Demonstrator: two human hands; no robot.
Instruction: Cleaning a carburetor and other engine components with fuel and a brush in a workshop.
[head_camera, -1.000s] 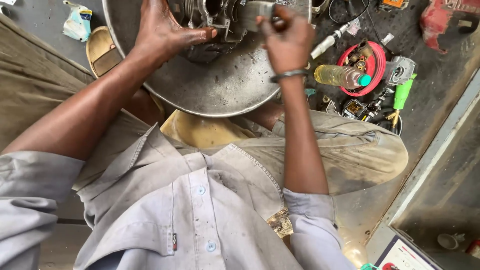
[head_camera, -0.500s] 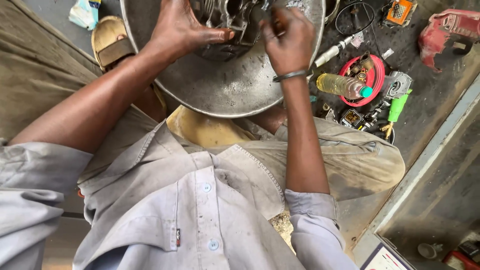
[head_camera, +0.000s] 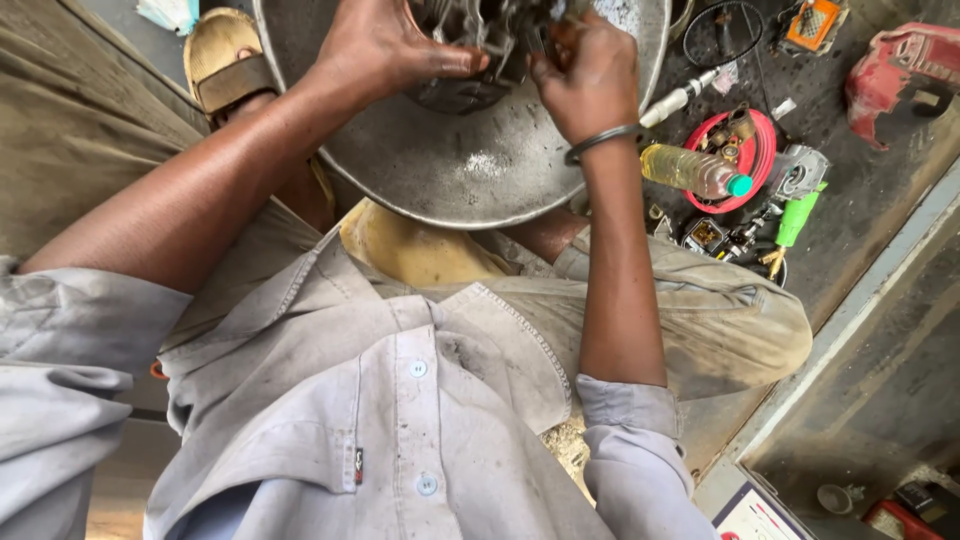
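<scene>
A wide, worn metal basin (head_camera: 470, 170) sits on the floor between my knees. Inside it lies a grimy metal engine part (head_camera: 480, 40), cut off by the top edge of the view. My left hand (head_camera: 385, 45) grips the left side of that part, fingers wrapped over it. My right hand (head_camera: 585, 75), with a dark bangle on the wrist, is closed on its right side around a small orange-tipped piece that I cannot make out. Both forearms reach out from grey shirt sleeves.
To the right of the basin lie a clear bottle of yellow liquid (head_camera: 695, 172), a red round tray of small parts (head_camera: 745, 150), a green-handled tool (head_camera: 795, 218) and a red machine cover (head_camera: 900, 70). A sandal (head_camera: 225, 60) sits at upper left. A metal ledge (head_camera: 860, 310) runs along the right.
The view has shifted so the basin and hands sit higher in the frame. Both hands stay on the engine part, with the right hand slightly turned.
</scene>
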